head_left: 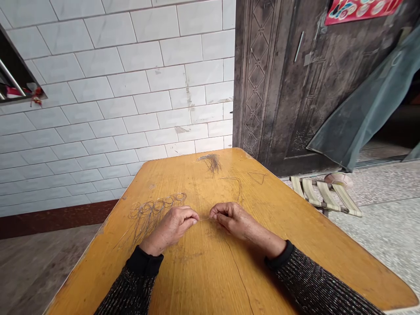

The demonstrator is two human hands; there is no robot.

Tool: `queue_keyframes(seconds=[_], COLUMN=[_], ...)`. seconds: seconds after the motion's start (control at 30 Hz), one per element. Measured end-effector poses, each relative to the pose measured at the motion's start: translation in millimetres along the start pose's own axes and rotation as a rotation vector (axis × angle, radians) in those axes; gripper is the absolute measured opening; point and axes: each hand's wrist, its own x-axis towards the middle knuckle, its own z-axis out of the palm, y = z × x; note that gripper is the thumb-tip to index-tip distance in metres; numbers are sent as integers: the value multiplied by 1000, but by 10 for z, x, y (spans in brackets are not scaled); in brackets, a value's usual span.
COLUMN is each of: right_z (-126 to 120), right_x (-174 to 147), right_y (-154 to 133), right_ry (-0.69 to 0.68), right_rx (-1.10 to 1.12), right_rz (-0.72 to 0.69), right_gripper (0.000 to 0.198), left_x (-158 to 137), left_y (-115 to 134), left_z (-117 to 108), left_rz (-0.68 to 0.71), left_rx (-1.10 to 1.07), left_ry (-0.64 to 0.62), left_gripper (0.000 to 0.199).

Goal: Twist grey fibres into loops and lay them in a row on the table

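A thin wire (204, 218) spans the short gap between my two hands, just above the table. My left hand (172, 227) is closed in a pinch on one side of it. On the other side, my right hand (236, 221) pinches the same wire between thumb and fingers. Close by my left hand lies a row of several looped wires (157, 208) with long tails, partly hidden behind that hand. Beyond my right hand rests a bent wire (239, 186), and a triangular wire piece (257, 177) lies to its right.
A bundle of thin wires (211, 162) lies at the far end of the wooden table (203, 280). White wall tiles (147, 78) rise behind it. To the right are a dark door (278, 109), a hanging curtain (364, 105) and a folding stool with striped straps (328, 197).
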Motion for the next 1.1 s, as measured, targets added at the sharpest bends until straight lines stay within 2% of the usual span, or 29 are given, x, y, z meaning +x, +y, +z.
queue_keyframes(seconds=[0.13,0.3,0.47,0.73,0.8,0.93,0.97,1.0,1.1], right_z=[-11,-45,-65,-65,-68,-77,-77,-76,-63], right_x=[-15,-11,-6,-1,13,64,75,83,83], right_y=[-15,-26,0,-21,-33,-38,-36,-32,-13], right_ry=[-27,-16,-20,-24,5,208,256,296,373], right_rx=[-32,17,42,112,140,172,179,178,111], right_rz=[-10,15,21,43,57,78,79,73,26], right_gripper=[16,18,18,19,17,13,13,14,16], left_x=[-16,-34,-40,-25,-7,35,40,42,32], left_y=[-43,-90,-53,-53,-89,-109,-85,-49,114], left_z=[-26,-66,-94,-128,-104,58,121,189,392], left_rz=[20,-54,-10,-27,-87,-326,-382,-432,-437], left_rx=[-7,-32,-18,-46,-117,-414,-509,-601,-842], left_ry=[-21,-23,-32,13,70,366,397,378,113], left_gripper=[21,17,21,18,18,30,32,32,33])
